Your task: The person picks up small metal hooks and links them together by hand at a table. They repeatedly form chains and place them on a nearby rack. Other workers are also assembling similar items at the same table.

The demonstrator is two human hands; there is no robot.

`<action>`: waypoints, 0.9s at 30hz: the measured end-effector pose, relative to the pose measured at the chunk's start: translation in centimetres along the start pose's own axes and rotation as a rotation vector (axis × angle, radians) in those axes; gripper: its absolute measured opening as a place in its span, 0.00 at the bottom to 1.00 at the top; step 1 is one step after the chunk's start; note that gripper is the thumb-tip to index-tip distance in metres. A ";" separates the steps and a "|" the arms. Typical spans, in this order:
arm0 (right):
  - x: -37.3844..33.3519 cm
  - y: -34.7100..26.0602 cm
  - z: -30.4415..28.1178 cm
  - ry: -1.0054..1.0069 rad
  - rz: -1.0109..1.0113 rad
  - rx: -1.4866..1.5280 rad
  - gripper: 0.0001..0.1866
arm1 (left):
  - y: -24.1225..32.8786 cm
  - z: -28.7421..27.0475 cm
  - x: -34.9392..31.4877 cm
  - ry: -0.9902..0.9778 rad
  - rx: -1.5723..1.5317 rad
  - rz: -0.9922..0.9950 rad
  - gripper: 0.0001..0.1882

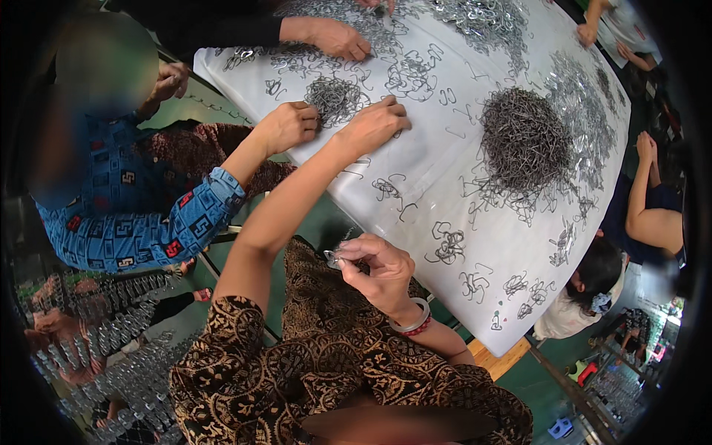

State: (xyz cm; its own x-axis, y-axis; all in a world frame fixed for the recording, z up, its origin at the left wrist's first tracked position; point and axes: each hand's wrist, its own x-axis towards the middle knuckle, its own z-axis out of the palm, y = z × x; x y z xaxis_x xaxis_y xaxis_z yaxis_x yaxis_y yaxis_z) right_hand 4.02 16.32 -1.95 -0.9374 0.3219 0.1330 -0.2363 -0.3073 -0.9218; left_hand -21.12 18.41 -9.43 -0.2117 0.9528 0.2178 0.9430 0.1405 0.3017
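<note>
Just below the centre of the frame, the person's right hand [378,276] pinches a small clear, shiny piece [331,259] between thumb and finger, its end poking out past the tips; how much more lies inside the fingers cannot be told. Above it, the left hand [377,123] is bent down over the white table [437,178], fingers curled and close together, beside a small pile of grey hooks [332,100]; whether it grips a hook is hidden. The clear piece looks like hard plastic: very light, smooth enough to slip, perhaps brittle if squeezed on edge, so a 2-finger pinch on its broader part should suit. The hooks seem to be thin bent wire, light and springy but stiff, and likely to snag on each other; 1 is best taken by its bare shank, away from the curved ends, and drawn out slowly. The big dark heap [525,139] right of centre looks thoroughly tangled, while the loose hooks [449,243] below and left of it should lift more freely.
</note>
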 end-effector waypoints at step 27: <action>1.3 2.3 3.3 0.039 -0.059 -0.064 0.16 | 17.2 -8.6 -19.1 0.854 -0.839 -0.685 0.05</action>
State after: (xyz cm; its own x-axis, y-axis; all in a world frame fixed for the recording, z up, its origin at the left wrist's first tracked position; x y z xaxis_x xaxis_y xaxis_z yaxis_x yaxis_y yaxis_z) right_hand 1.40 13.09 -2.69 -0.9113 0.3731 0.1743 -0.2725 -0.2291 -0.9345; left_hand -3.08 0.34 -0.38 -0.9442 0.2577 0.2053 0.2168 0.0167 0.9761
